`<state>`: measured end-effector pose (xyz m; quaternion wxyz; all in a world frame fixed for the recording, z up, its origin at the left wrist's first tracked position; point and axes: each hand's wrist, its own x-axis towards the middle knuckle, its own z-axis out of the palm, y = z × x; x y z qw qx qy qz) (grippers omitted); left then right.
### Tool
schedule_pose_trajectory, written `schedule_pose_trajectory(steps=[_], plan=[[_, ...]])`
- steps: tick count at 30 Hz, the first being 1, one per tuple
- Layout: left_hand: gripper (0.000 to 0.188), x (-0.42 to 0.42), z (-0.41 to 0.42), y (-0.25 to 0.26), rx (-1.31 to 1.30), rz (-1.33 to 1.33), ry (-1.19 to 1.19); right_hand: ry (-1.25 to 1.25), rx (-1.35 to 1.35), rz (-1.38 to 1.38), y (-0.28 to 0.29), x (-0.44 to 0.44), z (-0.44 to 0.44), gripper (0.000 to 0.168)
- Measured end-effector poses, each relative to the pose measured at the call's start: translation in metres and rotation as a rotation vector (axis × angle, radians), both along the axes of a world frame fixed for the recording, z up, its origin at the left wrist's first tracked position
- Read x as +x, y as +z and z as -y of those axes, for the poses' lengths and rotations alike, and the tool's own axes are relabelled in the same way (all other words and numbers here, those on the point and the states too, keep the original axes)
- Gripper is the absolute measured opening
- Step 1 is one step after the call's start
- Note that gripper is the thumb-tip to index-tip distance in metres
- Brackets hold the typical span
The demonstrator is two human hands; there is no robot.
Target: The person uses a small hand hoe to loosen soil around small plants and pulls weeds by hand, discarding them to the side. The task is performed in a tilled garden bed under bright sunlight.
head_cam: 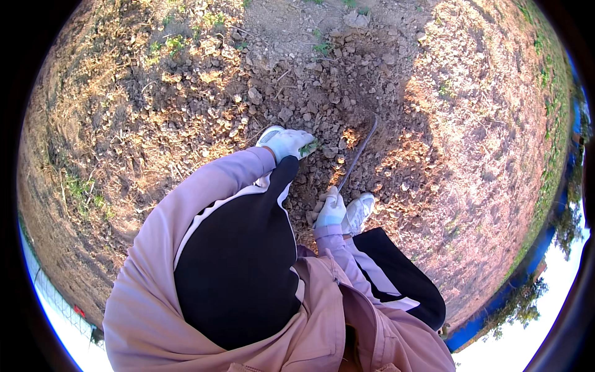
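My left hand (290, 143), in a white glove, reaches past my left knee just above the soil. Its fingers are closed around a small green weed (308, 148), whose leaves stick out at the fingertips. In a glove too, my right hand (331, 208) is closed on the near end of a thin, curved metal rod (358, 153). The rod slants forward, and its bent far end rests on the loose dirt. My right hand hides the end that it grips.
Broken clods (286, 114) and dry plant litter cover the ground around me. My white right shoe (359, 213) stands beside my right hand. Small green weeds (322, 48) grow farther forward. A blue barrier (492, 300) runs along the right rim.
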<state>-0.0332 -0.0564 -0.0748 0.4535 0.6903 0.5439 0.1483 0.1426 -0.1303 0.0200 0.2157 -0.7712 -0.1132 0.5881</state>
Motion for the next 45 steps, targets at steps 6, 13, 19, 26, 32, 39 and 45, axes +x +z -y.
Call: schedule_pose_trajectory(steps=[6,13,19,26,32,39,45], plan=[[0.029,0.002,0.0,-0.001,0.022,-0.001,0.015,0.19,-0.02,0.034,-0.007,-0.017,-0.045,0.034],[0.027,0.0,-0.004,0.012,-0.005,-0.01,-0.005,-0.029,0.265,-0.065,0.004,-0.023,-0.137,0.037],[0.023,0.0,-0.02,0.014,0.048,-0.022,0.233,0.006,-0.029,-0.021,-0.018,0.008,-0.055,0.031],[0.034,-0.018,-0.186,0.041,0.007,-0.367,0.289,0.017,-0.092,0.001,-0.018,0.009,-0.017,0.021],[0.032,-0.023,-0.232,0.035,-0.545,0.139,0.264,0.043,-0.107,-0.044,-0.027,0.025,-0.017,0.025],[0.027,0.022,-0.215,0.018,0.172,-0.456,-0.027,0.101,-0.07,0.021,-0.033,0.022,-0.015,0.035],[0.027,0.017,-0.214,0.017,-0.082,-0.198,0.168,0.08,0.112,0.068,-0.053,0.04,-0.015,0.023]])
